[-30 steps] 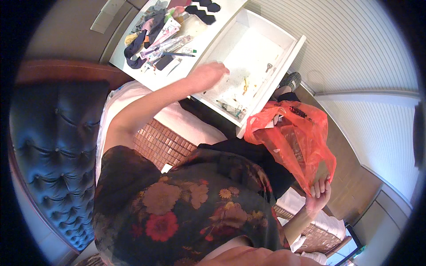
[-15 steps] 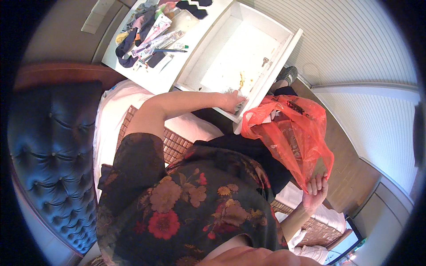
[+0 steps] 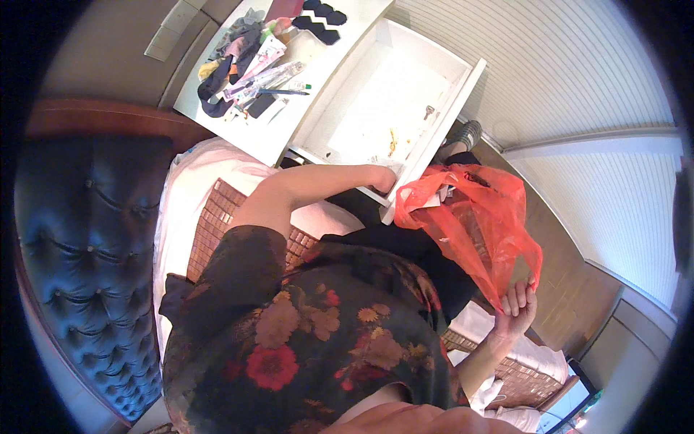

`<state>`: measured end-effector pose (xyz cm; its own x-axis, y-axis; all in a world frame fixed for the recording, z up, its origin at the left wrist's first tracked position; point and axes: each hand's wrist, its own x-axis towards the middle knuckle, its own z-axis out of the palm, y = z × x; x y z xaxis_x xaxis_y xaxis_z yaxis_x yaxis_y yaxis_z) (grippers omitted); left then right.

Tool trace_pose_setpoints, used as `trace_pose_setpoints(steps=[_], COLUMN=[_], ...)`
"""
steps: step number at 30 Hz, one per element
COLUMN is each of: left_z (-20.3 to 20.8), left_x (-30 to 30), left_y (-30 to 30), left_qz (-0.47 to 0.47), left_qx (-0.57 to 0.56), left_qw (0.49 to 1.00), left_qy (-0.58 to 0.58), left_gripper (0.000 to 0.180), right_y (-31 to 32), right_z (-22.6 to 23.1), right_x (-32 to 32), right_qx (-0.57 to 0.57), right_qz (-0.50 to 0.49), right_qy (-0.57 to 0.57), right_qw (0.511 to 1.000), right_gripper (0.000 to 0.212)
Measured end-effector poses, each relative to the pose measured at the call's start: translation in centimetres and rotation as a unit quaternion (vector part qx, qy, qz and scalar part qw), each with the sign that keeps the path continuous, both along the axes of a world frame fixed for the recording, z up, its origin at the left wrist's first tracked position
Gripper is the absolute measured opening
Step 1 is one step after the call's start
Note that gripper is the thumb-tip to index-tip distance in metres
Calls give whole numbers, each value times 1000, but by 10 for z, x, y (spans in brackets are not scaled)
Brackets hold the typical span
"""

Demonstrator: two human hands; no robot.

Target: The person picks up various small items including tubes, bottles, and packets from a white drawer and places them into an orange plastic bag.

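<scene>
My left hand (image 3: 382, 178) reaches down into the near corner of an open white drawer (image 3: 318, 134). Its fingers are hidden against the drawer's corner, so what they hold, if anything, does not show. On the drawer's bottom lie a small metal piece like a key (image 3: 429, 111) and some yellow-brown crumbs (image 3: 392, 142). My right hand (image 3: 517, 304) is closed round the edge of a translucent red plastic bag (image 3: 477, 217), keeping it stretched beside the drawer front. Something whitish shows inside the bag's mouth.
The white cabinet top (image 3: 253, 141) bears a heap of socks (image 3: 238, 43), a dark pen (image 3: 283, 92), slim packets and black zigzag pieces (image 3: 316, 30). A black tufted headboard (image 3: 87, 246) stands at left; a ribbed white door (image 3: 564, 72) is at far right.
My left hand has shifted slightly and sunk deeper into the drawer's near corner, its fingers going out of sight. My right hand still grips the bag. The whole view has shifted a little.
</scene>
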<state>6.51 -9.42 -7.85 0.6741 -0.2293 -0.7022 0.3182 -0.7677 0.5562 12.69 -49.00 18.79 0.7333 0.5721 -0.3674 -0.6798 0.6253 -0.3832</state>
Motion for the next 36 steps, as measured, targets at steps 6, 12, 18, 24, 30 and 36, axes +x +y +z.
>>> trace_pose_setpoints(steps=[6, 12, 18, 24, 30, 36], left_z=[14, 24, 135, 240, 170, 213], left_x=[-6, -4, -2, 21, 37, 27], left_y=[1, 27, 52, -20, -135, -121], left_qz=[-65, -6, 325, 150, 89, 33], left_qx=[92, 4, -363, -376, 7, 10], left_qw=[988, 1000, 869, 892, 895, 947], left_qy=[-102, -6, 80, -200, -438, -320], left_gripper=[32, 26, 19, 22, 36, 38], right_y=[0, 15, 44, 66, 74, 31], right_z=[10, 28, 49, 58, 91, 89], right_x=[-11, -12, -9, -5, 8, 25], right_qx=[-10, -34, -76, -64, -80, -21], right_qz=[-6, -5, 47, 61, 45, 6], right_qy=[-26, -44, -86, -103, -135, -188], right_qw=[1000, 998, 992, 991, 987, 982], right_gripper=[20, 36, 47, 50, 56, 56])
